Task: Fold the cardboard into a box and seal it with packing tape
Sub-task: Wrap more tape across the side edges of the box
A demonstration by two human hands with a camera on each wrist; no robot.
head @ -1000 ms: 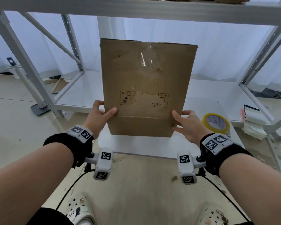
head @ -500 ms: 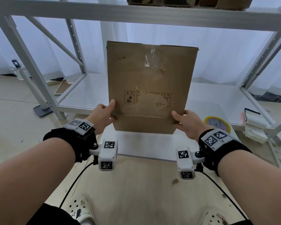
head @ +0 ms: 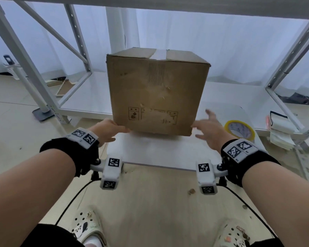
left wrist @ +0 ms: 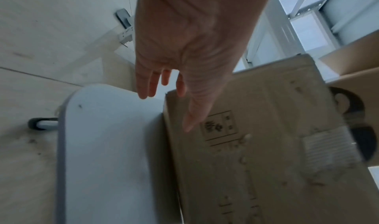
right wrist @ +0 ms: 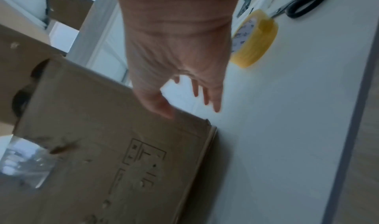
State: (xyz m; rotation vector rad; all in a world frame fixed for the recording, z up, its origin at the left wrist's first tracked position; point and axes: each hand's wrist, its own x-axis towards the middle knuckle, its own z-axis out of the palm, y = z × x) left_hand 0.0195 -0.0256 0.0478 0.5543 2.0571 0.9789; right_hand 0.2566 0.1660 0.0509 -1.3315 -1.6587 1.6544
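Note:
A brown cardboard box [head: 155,97] stands on the small white table [head: 159,154], flaps closed, with a strip of tape across its top seam. My left hand [head: 114,127] is at the box's lower left corner; in the left wrist view its fingers [left wrist: 147,88] are straight and the thumb lies on the printed front face of the box [left wrist: 266,146]. My right hand [head: 202,122] hovers by the lower right corner with fingers spread and the thumb near the edge of the box [right wrist: 115,146]. A yellow tape roll [head: 239,130] lies to the right.
Black-handled scissors [right wrist: 303,2] lie beyond the tape roll [right wrist: 254,39]. A white metal rack [head: 43,82] frames the table on both sides and overhead. A stack of papers [head: 280,129] sits on the low shelf at right. My feet are below the table edge.
The box was held up at its bottom edge by both hands; now it stands on the table with its taped top in view, and both hands have opened off it.

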